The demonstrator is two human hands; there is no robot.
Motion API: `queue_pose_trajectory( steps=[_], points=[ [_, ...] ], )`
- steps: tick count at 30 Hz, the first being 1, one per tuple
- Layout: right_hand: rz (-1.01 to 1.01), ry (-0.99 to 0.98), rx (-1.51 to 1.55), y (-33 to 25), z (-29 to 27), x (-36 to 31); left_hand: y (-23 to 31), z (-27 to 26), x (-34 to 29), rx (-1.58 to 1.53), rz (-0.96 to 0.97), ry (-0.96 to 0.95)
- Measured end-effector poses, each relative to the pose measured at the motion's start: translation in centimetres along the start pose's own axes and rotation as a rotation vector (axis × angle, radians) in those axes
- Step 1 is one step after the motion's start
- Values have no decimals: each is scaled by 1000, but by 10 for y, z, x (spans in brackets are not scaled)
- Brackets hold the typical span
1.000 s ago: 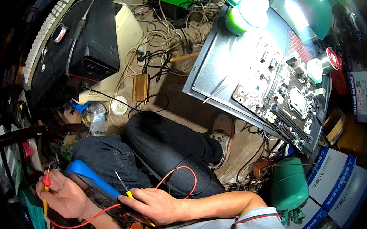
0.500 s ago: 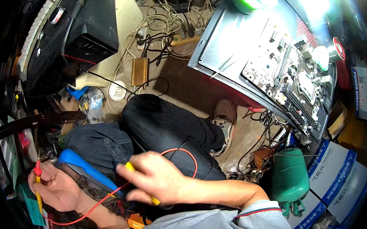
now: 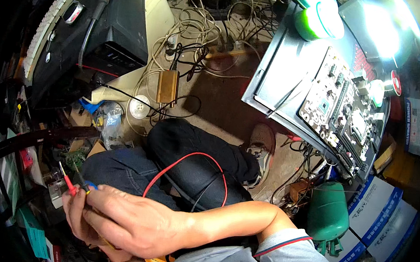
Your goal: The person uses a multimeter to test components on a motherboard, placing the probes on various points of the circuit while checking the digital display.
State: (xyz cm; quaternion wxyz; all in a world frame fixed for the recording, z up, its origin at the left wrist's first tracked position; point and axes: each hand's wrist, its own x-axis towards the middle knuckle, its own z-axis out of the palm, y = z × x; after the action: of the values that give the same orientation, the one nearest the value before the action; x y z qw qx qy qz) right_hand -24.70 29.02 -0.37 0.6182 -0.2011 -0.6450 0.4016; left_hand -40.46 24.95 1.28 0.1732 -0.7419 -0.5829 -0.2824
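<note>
At the lower left my two hands are together, with my right hand (image 3: 138,221) in front of my left hand (image 3: 73,216) and hiding much of it. A red test probe (image 3: 70,184) with a thin metal tip sticks out past the fingertips, held in my left fingers. Close beside it is a second, darker test probe (image 3: 83,182), with blue near its grip, pinched by my right fingers. Both tips point up and to the left; the handles are mostly hidden. A red test lead (image 3: 189,154) loops over my dark-trousered legs.
On the table (image 3: 266,93) at right lie a motherboard (image 3: 341,106), a green-lidded tub (image 3: 315,24) and a solder spool (image 3: 395,83) beneath a bright lamp. Tangled cables (image 3: 193,27) cover the floor. A black computer case (image 3: 116,41) stands left; a green canister (image 3: 328,212) and boxes (image 3: 375,201) stand right.
My right hand has moved left to meet my left hand, bringing its probe beside the red one. The red lead now arches higher over my legs. The view has shifted slightly.
</note>
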Motion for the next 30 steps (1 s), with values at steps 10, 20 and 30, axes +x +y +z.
queue_pose_trajectory(
  steps=[10,20,30],
  points=[
    [314,34,-233,108,-89,-18,-70,-27,-35,-381,-250,-23],
    [1214,82,-993,372,-231,-142,-69,-1,-37,-163,-80,320],
    [1229,12,-1077,399,-238,-152,-76,20,-27,-182,-87,304]
  ],
)
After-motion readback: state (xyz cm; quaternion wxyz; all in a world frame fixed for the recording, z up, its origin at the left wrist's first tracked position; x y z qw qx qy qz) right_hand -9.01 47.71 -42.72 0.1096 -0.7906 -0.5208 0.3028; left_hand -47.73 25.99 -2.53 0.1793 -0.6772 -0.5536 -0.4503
